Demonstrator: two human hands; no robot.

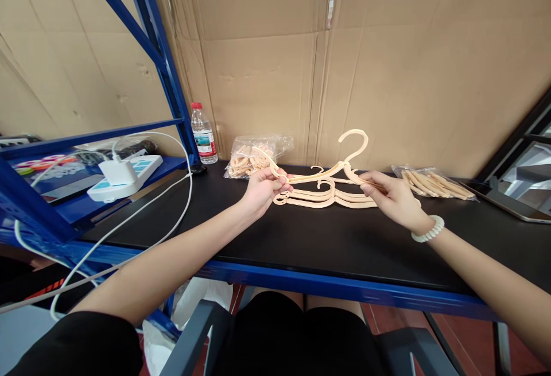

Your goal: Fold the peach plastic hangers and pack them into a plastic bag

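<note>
1. Beige material, seemingly plastic, makes the hanger (316, 177) held up between your two hands; it is probably light, rather stiff, a little slippery, and could snap if you twist hard.
2. Your left hand (262, 191) pinches one end with thumb and fingers; your right hand (398, 197) pinches the opposite arm. These thin arms look like good places for holding. The hook (366, 142) leans toward your right hand.
3. Just below, between your hands, stacked hangers (330, 193) lie on the table (293, 238); their hooks could catch yours.
4. Behind your left hand is a bag of pieces (249, 158); beyond your right hand, a bag of hangers (434, 183). Nearer your body, black tabletop reaching the blue front edge (327, 285) gives wider room.
</note>
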